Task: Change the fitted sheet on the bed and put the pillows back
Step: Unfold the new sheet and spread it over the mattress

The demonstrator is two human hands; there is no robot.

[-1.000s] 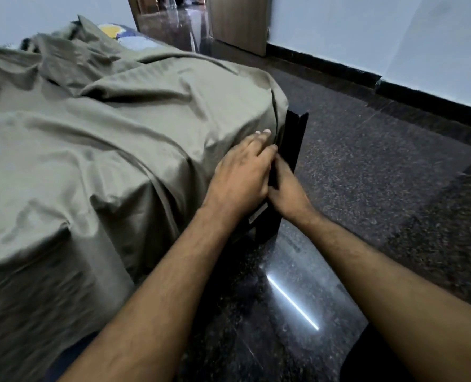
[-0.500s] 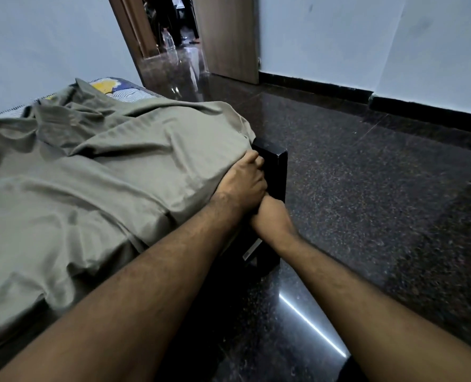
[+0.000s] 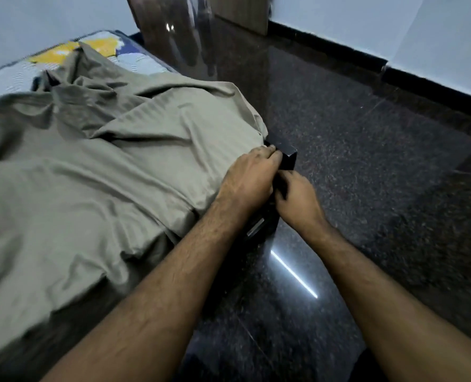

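Home bedroom: bed [image 3: 282, 153] with olive sheet [image 3: 104, 175], polished granite floor [image 3: 366, 166], wooden door [image 3: 239, 12].

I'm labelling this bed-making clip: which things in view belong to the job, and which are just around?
Part of the job:
- olive sheet, rumpled over the bed
- patterned mattress, bare at the far end
- dark bed frame corner
- left hand and right hand, both at that corner

Just around:
- polished floor
- wooden door
- wall

Glossy dark granite floor [image 3: 366, 161], pale walls [image 3: 394, 28], black skirting [image 3: 339, 51].
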